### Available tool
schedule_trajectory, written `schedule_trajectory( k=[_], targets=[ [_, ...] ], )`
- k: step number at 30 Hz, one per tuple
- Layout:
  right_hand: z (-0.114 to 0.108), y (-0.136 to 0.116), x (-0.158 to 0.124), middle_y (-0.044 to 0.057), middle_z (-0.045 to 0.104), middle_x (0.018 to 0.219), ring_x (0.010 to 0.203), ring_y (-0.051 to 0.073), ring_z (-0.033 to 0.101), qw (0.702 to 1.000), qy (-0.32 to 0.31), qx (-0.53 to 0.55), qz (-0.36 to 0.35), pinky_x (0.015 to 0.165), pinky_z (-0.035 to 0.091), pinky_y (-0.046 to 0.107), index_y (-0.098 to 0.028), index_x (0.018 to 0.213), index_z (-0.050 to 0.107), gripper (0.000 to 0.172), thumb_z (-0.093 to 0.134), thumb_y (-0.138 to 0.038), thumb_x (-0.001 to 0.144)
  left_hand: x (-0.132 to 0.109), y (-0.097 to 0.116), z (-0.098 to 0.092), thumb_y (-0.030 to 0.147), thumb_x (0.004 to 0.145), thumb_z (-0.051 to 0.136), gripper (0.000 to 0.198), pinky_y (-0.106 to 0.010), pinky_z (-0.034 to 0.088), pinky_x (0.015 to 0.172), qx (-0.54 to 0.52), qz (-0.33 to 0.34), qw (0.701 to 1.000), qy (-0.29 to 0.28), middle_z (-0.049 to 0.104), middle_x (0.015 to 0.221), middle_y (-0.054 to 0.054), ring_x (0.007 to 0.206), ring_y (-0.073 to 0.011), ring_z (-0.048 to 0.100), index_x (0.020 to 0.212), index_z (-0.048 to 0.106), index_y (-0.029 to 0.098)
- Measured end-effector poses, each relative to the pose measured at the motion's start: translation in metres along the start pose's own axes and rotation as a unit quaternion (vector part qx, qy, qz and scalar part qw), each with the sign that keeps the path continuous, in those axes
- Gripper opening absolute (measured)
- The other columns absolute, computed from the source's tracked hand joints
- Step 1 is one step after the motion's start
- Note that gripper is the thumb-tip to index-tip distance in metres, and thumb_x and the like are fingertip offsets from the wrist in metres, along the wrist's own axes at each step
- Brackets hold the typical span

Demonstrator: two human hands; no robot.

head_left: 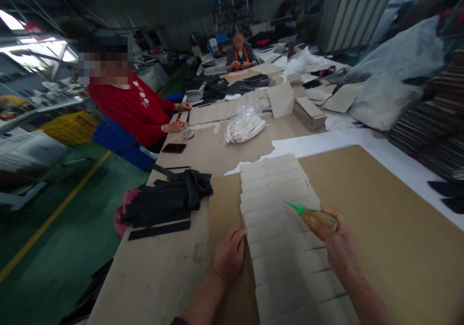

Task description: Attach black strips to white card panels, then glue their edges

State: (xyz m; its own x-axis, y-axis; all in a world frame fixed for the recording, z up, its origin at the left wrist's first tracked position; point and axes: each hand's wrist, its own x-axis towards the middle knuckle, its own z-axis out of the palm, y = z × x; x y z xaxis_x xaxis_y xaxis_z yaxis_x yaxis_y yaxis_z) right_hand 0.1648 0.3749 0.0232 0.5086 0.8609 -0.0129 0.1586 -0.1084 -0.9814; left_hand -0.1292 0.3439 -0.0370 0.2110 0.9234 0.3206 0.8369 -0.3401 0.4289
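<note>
My right hand (339,238) is closed round a squeeze bottle (321,219) of amber liquid, probably glue. Its thin green nozzle (294,206) points left above a long row of overlapping grey-beige card pieces (279,233). Whether the tip touches them I cannot tell. At the row's left edge, my left hand (231,252) rests with its fingers curled together, fingertips against the cards; anything inside them is hidden. Beneath the row lies a brown board (362,204). To the left of my left hand is a heap of black strips (170,197).
Across the table, a person in red (126,105) handles small items; another person (239,54) sits farther back. A bag of pale pieces (244,129), a phone (174,148) and a stack of cards (309,114) lie beyond the row. Dark stacked panels (431,107) stand at right.
</note>
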Motion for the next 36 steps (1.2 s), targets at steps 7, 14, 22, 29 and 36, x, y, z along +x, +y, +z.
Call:
schedule_trajectory(
  k=[7, 14, 22, 29, 36],
  targets=[
    [0.006, -0.017, 0.018, 0.005, 0.067, 0.084, 0.073, 0.023, 0.062, 0.999, 0.020, -0.013, 0.042, 0.062, 0.052, 0.037, -0.019, 0.106, 0.061, 0.062, 0.081, -0.055, 0.059, 0.030, -0.019, 0.005, 0.013, 0.095, 0.042, 0.032, -0.032, 0.058, 0.086, -0.014, 0.045, 0.998, -0.051, 0.066, 0.106, -0.005, 0.096, -0.0178, 0.065, 0.119, 0.061, 0.023],
    [0.007, -0.006, 0.035, 0.005, 0.067, 0.085, 0.074, 0.026, 0.062, 0.998, 0.034, -0.056, 0.015, 0.064, 0.052, 0.041, -0.020, 0.106, 0.062, 0.060, 0.079, -0.055, 0.061, 0.026, -0.024, 0.010, 0.010, 0.093, 0.041, 0.041, -0.034, 0.058, 0.090, -0.011, 0.048, 0.997, -0.051, 0.066, 0.115, -0.007, 0.103, -0.0186, 0.065, 0.128, 0.057, 0.023],
    [-0.011, 0.002, 0.063, 0.007, 0.064, 0.097, 0.088, 0.030, 0.060, 0.987, 0.085, -0.131, -0.044, 0.081, 0.050, 0.052, -0.019, 0.105, 0.061, 0.057, 0.075, -0.056, 0.063, 0.028, -0.027, 0.012, 0.010, 0.091, 0.042, 0.040, -0.031, 0.059, 0.088, -0.008, 0.055, 0.998, -0.038, 0.068, 0.112, -0.006, 0.099, -0.0178, 0.067, 0.125, 0.059, 0.023],
    [-0.018, 0.011, 0.077, 0.008, 0.059, 0.097, 0.090, 0.031, 0.057, 0.973, 0.080, -0.180, -0.119, 0.085, 0.047, 0.058, -0.019, 0.102, 0.059, 0.052, 0.071, -0.056, 0.067, 0.028, -0.029, 0.014, 0.012, 0.091, 0.043, 0.039, -0.032, 0.059, 0.090, 0.001, 0.061, 0.998, -0.035, 0.068, 0.114, -0.006, 0.103, -0.0189, 0.067, 0.125, 0.059, 0.024],
    [-0.014, 0.014, 0.073, 0.008, 0.058, 0.097, 0.091, 0.029, 0.056, 0.955, 0.047, -0.214, -0.201, 0.084, 0.048, 0.051, -0.019, 0.099, 0.059, 0.041, 0.065, -0.051, 0.074, 0.028, -0.028, 0.013, 0.011, 0.091, 0.041, 0.039, -0.031, 0.060, 0.087, 0.005, 0.065, 0.997, -0.030, 0.068, 0.111, -0.006, 0.099, -0.0178, 0.068, 0.124, 0.059, 0.023]
  ],
)
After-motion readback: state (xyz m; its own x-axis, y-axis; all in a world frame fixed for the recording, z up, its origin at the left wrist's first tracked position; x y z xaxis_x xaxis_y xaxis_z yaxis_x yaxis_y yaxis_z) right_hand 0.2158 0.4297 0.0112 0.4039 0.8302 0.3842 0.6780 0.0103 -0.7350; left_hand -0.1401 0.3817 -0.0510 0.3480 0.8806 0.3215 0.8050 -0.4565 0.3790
